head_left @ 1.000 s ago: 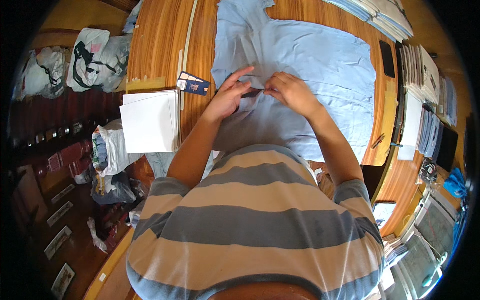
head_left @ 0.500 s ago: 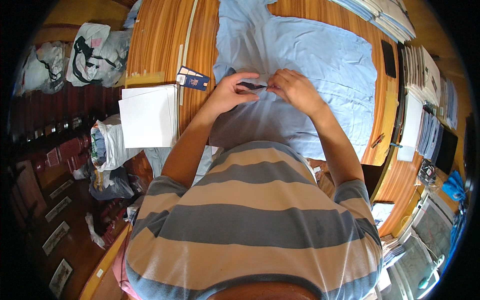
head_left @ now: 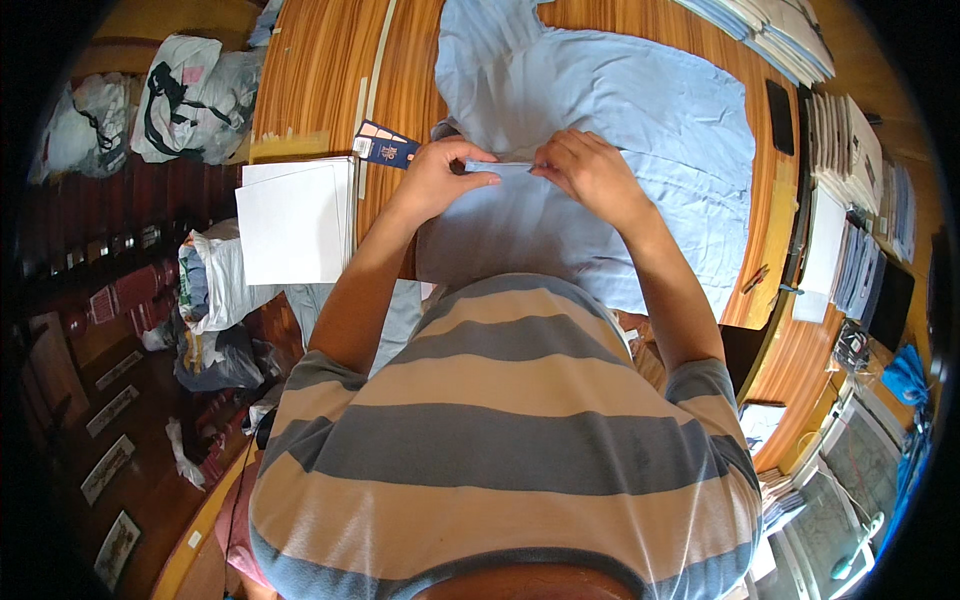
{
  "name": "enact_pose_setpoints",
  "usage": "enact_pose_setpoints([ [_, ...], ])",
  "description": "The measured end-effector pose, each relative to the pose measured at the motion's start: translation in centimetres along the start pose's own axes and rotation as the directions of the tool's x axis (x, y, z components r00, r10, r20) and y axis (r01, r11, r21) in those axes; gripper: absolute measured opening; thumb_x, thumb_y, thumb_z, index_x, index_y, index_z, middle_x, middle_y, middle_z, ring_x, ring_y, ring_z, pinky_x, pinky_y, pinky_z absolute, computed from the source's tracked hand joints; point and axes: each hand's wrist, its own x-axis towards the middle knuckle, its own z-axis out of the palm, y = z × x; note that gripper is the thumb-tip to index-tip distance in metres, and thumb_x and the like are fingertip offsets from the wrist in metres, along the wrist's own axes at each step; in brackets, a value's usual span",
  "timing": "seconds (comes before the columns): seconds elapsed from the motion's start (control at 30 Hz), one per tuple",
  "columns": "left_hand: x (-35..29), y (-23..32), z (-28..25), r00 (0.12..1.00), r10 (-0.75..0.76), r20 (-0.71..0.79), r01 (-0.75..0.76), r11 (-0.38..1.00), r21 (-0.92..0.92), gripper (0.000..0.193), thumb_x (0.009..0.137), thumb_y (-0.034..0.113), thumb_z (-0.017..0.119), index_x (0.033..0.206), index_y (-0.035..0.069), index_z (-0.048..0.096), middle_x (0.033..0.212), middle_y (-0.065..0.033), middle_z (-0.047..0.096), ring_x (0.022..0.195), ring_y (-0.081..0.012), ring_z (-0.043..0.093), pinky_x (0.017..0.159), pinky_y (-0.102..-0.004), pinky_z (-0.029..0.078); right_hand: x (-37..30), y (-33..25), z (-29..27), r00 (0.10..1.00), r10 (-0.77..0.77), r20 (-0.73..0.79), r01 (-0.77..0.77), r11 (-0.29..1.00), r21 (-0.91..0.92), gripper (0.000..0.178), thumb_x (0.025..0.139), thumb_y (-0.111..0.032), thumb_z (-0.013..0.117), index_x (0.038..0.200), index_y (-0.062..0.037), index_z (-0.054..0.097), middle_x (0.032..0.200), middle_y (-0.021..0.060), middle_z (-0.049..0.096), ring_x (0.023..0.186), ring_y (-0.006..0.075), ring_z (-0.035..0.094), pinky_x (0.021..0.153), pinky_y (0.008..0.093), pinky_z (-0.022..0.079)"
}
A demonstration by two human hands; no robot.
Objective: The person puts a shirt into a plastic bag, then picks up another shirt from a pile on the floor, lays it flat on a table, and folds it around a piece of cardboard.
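The left hand has shifted left, thumb and fingers closer together. A light-blue fabric strip now shows — stretched toward the right hand.

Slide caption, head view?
Left hand and right hand hold a narrow pale blue fabric band over wrinkled pale blue cloth.

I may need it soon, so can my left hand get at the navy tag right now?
Likely yes: the navy tag lies close beside your left hand, and nothing seems to block the way, though that hand would probably have to release the light blue cloth first.
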Motion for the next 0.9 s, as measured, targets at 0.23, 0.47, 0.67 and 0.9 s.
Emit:
enact_pose_setpoints([
  [0.23,-0.7,1.8,0.1,0.966,0.216,-0.144,-0.165,0.939,0.301,0.029,0.076,0.022,0.092,0.095,0.005,0.079,0.091,-0.0076,0.071,0.084,-0.0246,0.067,0.076,-0.0357,0.055,-0.1,-0.2,-0.1,1.000,0.013,0.003,-0.013,1.000,0.007,0.015,0.087,-0.018,0.078,0.093,-0.0079,0.070,0.095,0.0043,0.069,0.091,0.0252,0.069,0.083,0.0381,0.056],
  [0.47,-0.6,0.4,0.3,0.888,0.408,-0.211,-0.337,0.891,0.303,0.023,0.076,0.014,0.091,0.096,0.006,0.082,0.093,-0.0072,0.074,0.090,-0.0236,0.067,0.078,-0.0331,0.055,-0.2,0.0,-0.3,0.999,0.017,-0.046,-0.014,0.998,0.058,0.015,0.086,-0.017,0.079,0.092,-0.0076,0.069,0.092,0.0058,0.069,0.091,0.0277,0.069,0.082,0.0398,0.056],
  [0.67,-1.2,-0.3,0.3,0.938,0.238,-0.252,-0.205,0.967,0.149,0.021,0.079,0.011,0.091,0.098,0.004,0.082,0.091,-0.0072,0.074,0.087,-0.0186,0.066,0.075,-0.0319,0.054,-0.5,-0.2,0.1,0.997,0.061,-0.047,-0.057,0.994,0.088,0.017,0.087,-0.018,0.079,0.093,-0.0065,0.068,0.092,0.0077,0.069,0.089,0.0291,0.069,0.082,0.0411,0.055],
  [0.9,-1.2,-0.7,0.2,0.931,0.257,-0.259,-0.239,0.966,0.099,0.018,0.080,0.007,0.089,0.096,0.003,0.082,0.092,-0.0079,0.073,0.087,-0.0184,0.066,0.075,-0.0317,0.053,-0.2,-0.4,-0.2,0.997,0.076,-0.020,-0.074,0.993,0.094,0.016,0.089,-0.019,0.078,0.093,-0.0061,0.068,0.091,0.0085,0.068,0.088,0.0301,0.068,0.081,0.0419,0.054],
])
